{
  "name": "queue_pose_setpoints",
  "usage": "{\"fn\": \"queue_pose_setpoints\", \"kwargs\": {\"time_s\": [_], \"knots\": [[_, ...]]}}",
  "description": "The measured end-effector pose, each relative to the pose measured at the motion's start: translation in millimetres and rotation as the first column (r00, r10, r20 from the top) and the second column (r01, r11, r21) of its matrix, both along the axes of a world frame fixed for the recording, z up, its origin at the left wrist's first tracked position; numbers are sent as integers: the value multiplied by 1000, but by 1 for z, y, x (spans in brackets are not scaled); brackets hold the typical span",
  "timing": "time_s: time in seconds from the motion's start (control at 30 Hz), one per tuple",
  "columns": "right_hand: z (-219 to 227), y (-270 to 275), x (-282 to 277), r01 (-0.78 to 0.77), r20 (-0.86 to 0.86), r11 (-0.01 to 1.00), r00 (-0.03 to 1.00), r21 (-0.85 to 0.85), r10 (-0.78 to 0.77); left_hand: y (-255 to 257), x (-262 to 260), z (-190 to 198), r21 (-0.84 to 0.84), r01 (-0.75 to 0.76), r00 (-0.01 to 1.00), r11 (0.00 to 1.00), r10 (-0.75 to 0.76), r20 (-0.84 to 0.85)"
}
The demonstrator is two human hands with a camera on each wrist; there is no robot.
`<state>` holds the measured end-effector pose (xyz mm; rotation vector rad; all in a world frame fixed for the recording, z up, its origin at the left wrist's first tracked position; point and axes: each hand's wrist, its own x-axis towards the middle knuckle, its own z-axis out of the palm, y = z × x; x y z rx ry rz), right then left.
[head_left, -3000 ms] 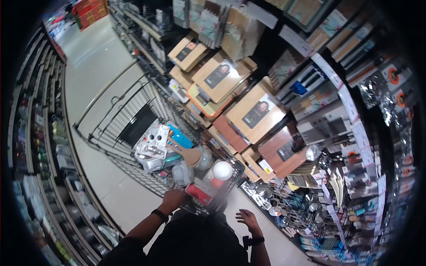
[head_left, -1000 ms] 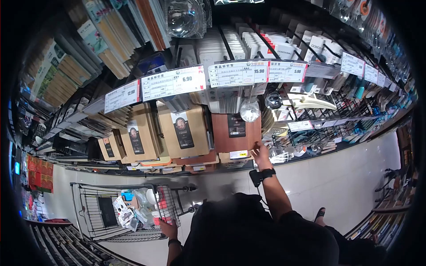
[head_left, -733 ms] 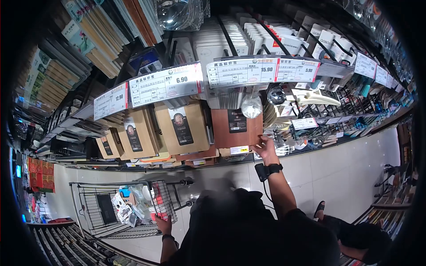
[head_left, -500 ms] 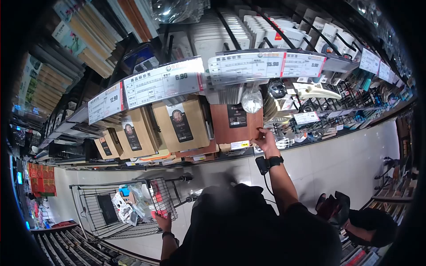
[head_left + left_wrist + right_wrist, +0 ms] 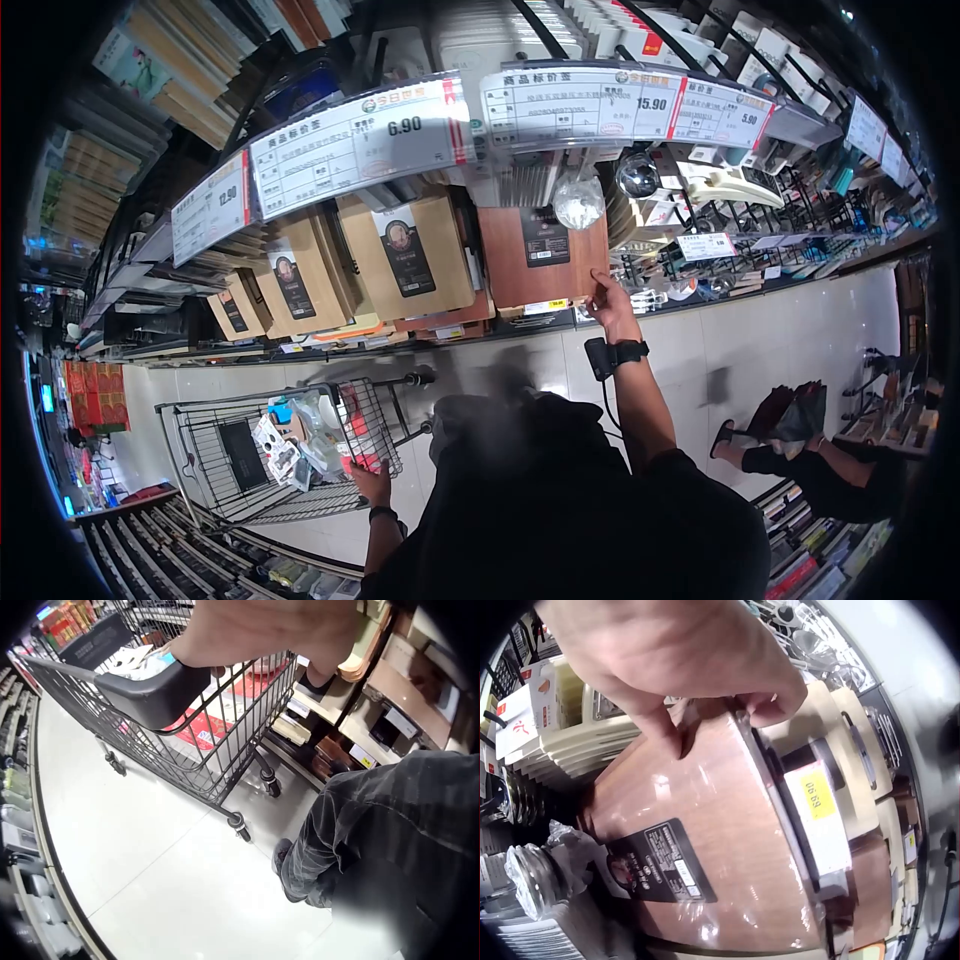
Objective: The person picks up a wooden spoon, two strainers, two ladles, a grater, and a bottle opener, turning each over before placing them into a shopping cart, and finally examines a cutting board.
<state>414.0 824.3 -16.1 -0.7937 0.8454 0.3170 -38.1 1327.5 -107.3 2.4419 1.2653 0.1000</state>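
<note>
My right hand pinches the lower corner of a reddish-brown wooden cutting board on the rack. In the right wrist view, the thumb and fingers close over the edge of this cutting board, which has a black label and clear wrap. A yellow and white price tag sits beside that edge. My left hand holds the end of a wire shopping cart. The left wrist view shows that hand over the cart's black rim, its fingers partly hidden.
Lighter cutting boards line the rack to the left. Price labels run along the shelf above, with a wrapped metal ladle hanging below. Packaged goods fill part of the cart. Another person is in the aisle at right.
My view has turned from the cart to the rack, and my right hand has reached up to the reddish-brown cutting board. The left hand stays at the cart. Another person has come into view.
</note>
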Motion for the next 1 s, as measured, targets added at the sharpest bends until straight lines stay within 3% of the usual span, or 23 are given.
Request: {"fn": "queue_pose_setpoints", "kwargs": {"time_s": [0.07, 0.1, 0.13, 0.23, 0.4, 0.53, 0.6, 0.67, 0.73, 0.8, 0.87, 0.93, 0.97, 1.0], "knots": [[-10, -8, -1, -60, 2, 998, 998, -21, 60, -13, 1, 4, -5, -17, 1000, 1000, 17, -14], [-35, -20, -2, -120, 32, 993, 992, 13, 120, -18, 8, 12, 12, -43, 998, 999, 44, -49], [-37, -21, -9, -119, 30, 993, 992, 11, 119, -20, 8, 12, 30, -72, 994, 997, 74, -83], [-26, -21, -30, -144, 286, 987, 951, 66, 120, -17, 9, 6, 71, -46, 997, 996, 51, -66], [-38, -39, -58, -239, 321, 971, 922, 25, 218, -21, 9, 11, 47, -58, 981, 997, 66, -184], [-14, -37, -83, -221, 367, 974, 912, 56, 186, -10, -1, -4, 62, -54, 991, 997, 61, -115], [-25, -43, -91, -211, 384, 976, 907, 57, 174, -4, 1, -2, -113, -25, 1000, 993, 26, 3], [-26, -46, -102, -203, 372, 977, 913, 59, 167, -4, 3, 2, -151, -25, 998, 988, 34, 53], [-21, -50, -112, -198, 363, 978, 918, 67, 161, -8, 3, 0, 6, -45, 998, 999, 45, -52], [-15, -52, -126, -179, 347, 982, 926, 56, 149, -18, 17, 5, 103, -33, 999, 994, 30, 30], [-15, -54, -139, -168, 332, 985, 932, 40, 146, -54, 64, 41, 230, 90, 982, 969, -125, 139], [-13, -58, -158, -167, 320, 986, 935, 16, 153, -83, 106, 38, 45, 239, 895, 970, -238, 377], [-19, -63, -165, -158, 313, 987, 939, 13, 146, -97, 129, 42, -348, 398, 867, 849, -223, 446], [-27, -67, -173, -143, 308, 990, 942, 9, 134, -108, 155, 51, -654, 519, 840, 551, -185, 511]]}}
